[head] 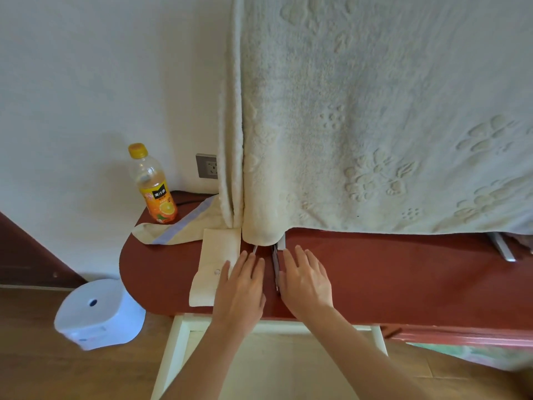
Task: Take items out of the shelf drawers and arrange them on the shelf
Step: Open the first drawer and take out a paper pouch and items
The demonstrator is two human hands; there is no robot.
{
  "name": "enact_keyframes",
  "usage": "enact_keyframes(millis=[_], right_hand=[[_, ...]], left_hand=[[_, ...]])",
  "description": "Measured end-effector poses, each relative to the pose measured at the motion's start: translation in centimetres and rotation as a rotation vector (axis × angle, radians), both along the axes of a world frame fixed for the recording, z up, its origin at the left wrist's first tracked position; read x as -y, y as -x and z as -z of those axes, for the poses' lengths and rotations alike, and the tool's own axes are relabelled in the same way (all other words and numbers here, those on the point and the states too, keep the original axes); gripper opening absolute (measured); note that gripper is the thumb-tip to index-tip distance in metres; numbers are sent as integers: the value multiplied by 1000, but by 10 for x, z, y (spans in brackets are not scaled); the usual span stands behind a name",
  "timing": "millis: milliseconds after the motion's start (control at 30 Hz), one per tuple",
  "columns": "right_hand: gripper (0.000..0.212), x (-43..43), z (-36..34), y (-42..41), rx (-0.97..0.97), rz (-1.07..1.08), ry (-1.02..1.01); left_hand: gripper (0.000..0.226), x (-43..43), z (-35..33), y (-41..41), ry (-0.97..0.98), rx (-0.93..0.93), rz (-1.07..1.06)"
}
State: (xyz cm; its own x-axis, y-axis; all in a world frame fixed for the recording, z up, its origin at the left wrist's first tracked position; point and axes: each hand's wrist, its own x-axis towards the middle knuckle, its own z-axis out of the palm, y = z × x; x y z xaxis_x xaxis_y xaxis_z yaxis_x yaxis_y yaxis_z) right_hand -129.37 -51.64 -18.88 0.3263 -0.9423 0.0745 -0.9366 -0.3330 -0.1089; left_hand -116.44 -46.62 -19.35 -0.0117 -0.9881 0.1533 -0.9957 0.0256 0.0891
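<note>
My left hand [240,287] and my right hand [305,280] lie flat with fingers spread on the red-brown shelf top [403,278]. Between them lies a thin dark metal item [276,268], right against my right hand's thumb side. A second thin silvery tip [255,249] pokes out past my left fingertips; the rest is hidden under that hand. Neither hand grips anything. Below my wrists the cream-framed drawer [177,339] stands pulled out, showing a beige lining.
A cream cloth strip [215,264] lies under my left hand's edge. An orange juice bottle [153,186] stands at the back left beside a striped cloth [178,226]. A large cream towel [375,111] hangs over the shelf's back. A white appliance [98,313] sits on the floor, left.
</note>
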Motion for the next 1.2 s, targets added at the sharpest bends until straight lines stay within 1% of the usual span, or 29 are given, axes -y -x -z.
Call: enact_keyframes(millis=[67, 200, 333, 400, 467, 533, 633, 700, 833, 967, 1033, 1133, 1200], right_hand=[[57, -11, -12, 11, -36, 6, 19], [61, -46, -34, 31, -50, -5, -87], [66, -95, -53, 42, -62, 21, -55], [63, -120, -60, 45, -91, 20, -33], [54, -145, -68, 48, -125, 28, -7], [49, -167, -71, 50, -154, 40, 4], [48, -194, -69, 54, -150, 58, 34], [47, -210, -64, 59, -152, 67, 16], [50, -237, -45, 72, -188, 82, -4], [56, -261, -21, 85, -207, 73, -105], [61, -275, -5, 91, -223, 58, -100], [78, -293, 22, 103, -230, 48, -54], [92, -304, 42, 108, -222, 39, -67]], left_hand=[[63, -15, -7, -7, 3, 29, 11], [61, -55, -16, -18, -27, 87, 51], [54, -98, -28, -19, -64, 97, 80], [51, -119, -35, -15, -89, 87, 133], [49, -136, -38, -15, -63, 82, 173], [44, -153, -49, -15, -105, 54, 213], [36, -172, -49, -18, -45, 20, 251], [35, -186, -51, -15, -44, 2, 255], [42, -208, -39, -9, -78, 25, 231], [46, -233, -11, -1, -124, 7, 212], [58, -246, 5, 5, -139, 11, 183], [85, -265, 31, 18, -107, 79, 157], [91, -279, 49, 26, -104, 100, 160]])
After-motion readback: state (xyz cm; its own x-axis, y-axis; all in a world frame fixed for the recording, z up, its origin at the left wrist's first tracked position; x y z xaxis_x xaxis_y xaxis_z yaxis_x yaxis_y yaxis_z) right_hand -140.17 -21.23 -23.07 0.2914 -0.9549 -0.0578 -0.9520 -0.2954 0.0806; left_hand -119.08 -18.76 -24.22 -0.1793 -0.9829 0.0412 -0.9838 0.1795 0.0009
